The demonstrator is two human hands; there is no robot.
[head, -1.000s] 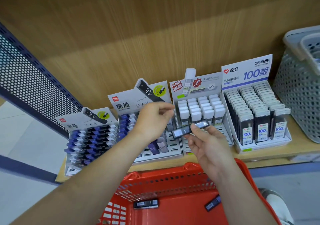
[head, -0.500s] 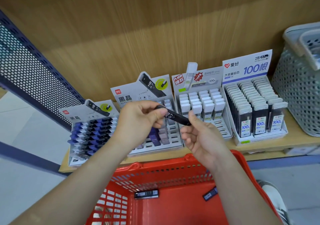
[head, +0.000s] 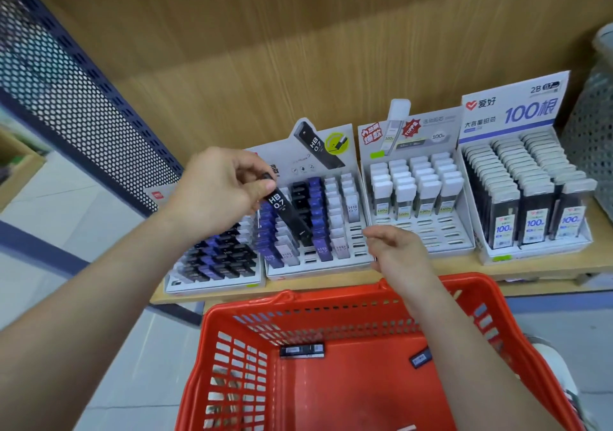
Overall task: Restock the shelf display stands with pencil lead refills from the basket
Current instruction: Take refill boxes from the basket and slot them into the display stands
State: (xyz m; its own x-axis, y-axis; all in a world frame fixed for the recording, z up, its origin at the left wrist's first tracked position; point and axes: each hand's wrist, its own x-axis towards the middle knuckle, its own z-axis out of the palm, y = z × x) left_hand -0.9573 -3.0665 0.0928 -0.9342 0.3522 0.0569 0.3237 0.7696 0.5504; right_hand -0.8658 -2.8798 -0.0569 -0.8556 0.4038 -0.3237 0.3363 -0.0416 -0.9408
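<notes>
- Black refill case (head: 286, 212), marked HB 0.7: pinched at its upper end between my left thumb and fingers. It slants from 11 o'clock down to 5 o'clock, lower end at the black column of the second display stand (head: 318, 266). Whether it is seated in a slot I cannot tell.
- Left hand (head: 217, 186): knuckles up, fingers curled round the case's top, forearm entering from 8 o'clock.
- Right hand (head: 396, 251): at 4 o'clock of the case, apart from it, fingers loosely curled, nothing seen in them, above the stand's front right corner.
- Open slots show along the stand's front rows; a white-capped stand (head: 431, 231) sits just beside at 3 o'clock.
- Red basket (head: 331, 293): at 6 o'clock, below the shelf edge (head: 547, 269). A loose refill (head: 302, 351) and a second refill (head: 420, 358) lie on its floor, well apart.
</notes>
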